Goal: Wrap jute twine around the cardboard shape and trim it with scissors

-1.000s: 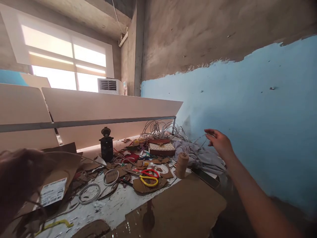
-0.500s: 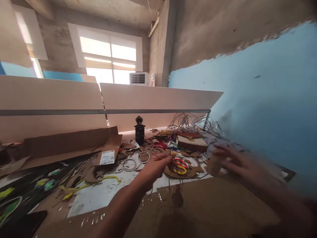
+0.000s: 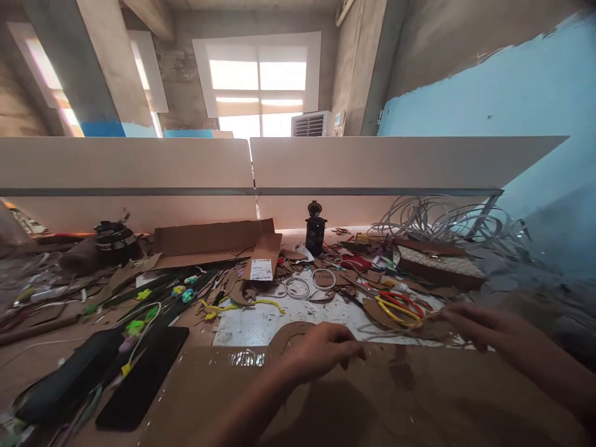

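Note:
My left hand (image 3: 326,351) hovers over the brown cardboard surface (image 3: 209,391), its fingers curled down and drawn together. Whatever they pinch, if anything, does not show. Partly behind this hand lies a coiled brown roll (image 3: 284,340). My right hand (image 3: 488,329) reaches in from the right, fingers stretched and slightly apart. Its fingertips are close to the scissors (image 3: 400,310) with red and yellow handles, among brown scraps; contact cannot be made out. A white-capped tube (image 3: 390,284) lies just beyond the scissors.
A black bottle (image 3: 315,236) with its lid up stands at the back. A patterned handbag (image 3: 435,264) and coiled clear tubing (image 3: 433,214) are at right. On the left lie a black phone (image 3: 144,379), a dark pouch (image 3: 69,372) and an open cardboard box (image 3: 214,245).
The view has swung left, showing more of the left side. My right hand has left the brown cylindrical piece and come nearer the scissors. My left hand has drawn back toward the brown roll.

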`<state>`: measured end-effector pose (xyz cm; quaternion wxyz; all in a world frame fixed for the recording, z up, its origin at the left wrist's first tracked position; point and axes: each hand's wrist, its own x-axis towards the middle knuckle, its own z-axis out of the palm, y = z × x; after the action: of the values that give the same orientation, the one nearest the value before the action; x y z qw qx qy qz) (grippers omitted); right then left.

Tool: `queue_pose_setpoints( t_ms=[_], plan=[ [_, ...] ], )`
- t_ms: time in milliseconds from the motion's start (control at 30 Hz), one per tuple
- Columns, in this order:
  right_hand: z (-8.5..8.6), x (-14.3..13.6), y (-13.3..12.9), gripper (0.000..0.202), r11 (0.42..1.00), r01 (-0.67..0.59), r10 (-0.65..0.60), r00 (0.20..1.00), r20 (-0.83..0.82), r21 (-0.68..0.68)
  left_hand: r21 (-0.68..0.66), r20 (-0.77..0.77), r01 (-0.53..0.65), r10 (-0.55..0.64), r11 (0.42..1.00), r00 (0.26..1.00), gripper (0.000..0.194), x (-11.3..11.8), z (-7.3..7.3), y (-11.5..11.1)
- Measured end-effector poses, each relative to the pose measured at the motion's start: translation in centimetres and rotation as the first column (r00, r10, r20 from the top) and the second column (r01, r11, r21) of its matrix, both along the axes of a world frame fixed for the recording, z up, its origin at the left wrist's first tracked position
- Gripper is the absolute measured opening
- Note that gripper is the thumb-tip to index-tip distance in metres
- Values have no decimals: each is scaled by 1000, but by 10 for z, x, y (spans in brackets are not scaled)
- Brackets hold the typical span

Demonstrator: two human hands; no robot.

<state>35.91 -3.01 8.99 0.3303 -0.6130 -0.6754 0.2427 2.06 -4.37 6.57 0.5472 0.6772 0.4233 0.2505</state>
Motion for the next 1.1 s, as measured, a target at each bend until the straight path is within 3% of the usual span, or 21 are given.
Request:
queue_pose_setpoints(
  t_ms=[133, 200, 300, 367, 433, 533, 633, 767, 900, 1000, 1100],
  plan=[
    [-18, 42, 20, 44, 997, 79, -70, 961, 266, -23, 48, -167, -89, 96, 995, 981, 30, -50, -13, 6],
    [-27, 51, 27, 42, 992, 123, -119, 931, 346, 11, 231, -297, -218, 282, 948, 912, 26, -74, -15, 9],
    [-28, 41, 22, 52, 982, 156, -185, 893, 411, 104, 398, -460, -258, 435, 880, 774, 24, -101, -16, 9],
    [-22, 18, 12, 45, 995, 44, -76, 925, 373, 94, 423, -562, -256, 473, 869, 679, 27, -110, -18, 8],
    [-16, -9, 3, 34, 994, -106, 94, 945, 313, 22, 394, -610, -274, 472, 877, 637, 39, -113, -21, 8],
    [-15, -40, -3, 26, 970, -233, 242, 915, 324, -66, 310, -625, -271, 410, 911, 664, 45, -109, -24, 5],
    [-23, -47, -3, 25, 973, -209, 229, 892, 389, -93, 303, -592, -287, 416, 909, 690, 42, -106, -27, 1],
    [-37, -37, -4, 25, 991, -67, 114, 866, 486, -113, 213, -512, -355, 413, 910, 753, 37, -111, -36, 4],
    [-47, -36, -21, 23, 988, -108, 147, 888, 435, -114, 32, -177, -433, 431, 901, 885, 37, -113, -49, 11],
    [-56, -38, -35, 22, 985, -126, 164, 894, 417, -118, -129, 82, -498, 510, 857, 856, 42, -109, -54, 10],
    [-63, -36, -41, 20, 993, -53, 99, 869, 484, -108, -256, 168, -528, 576, 809, 800, 47, -105, -52, 8]
  ],
)
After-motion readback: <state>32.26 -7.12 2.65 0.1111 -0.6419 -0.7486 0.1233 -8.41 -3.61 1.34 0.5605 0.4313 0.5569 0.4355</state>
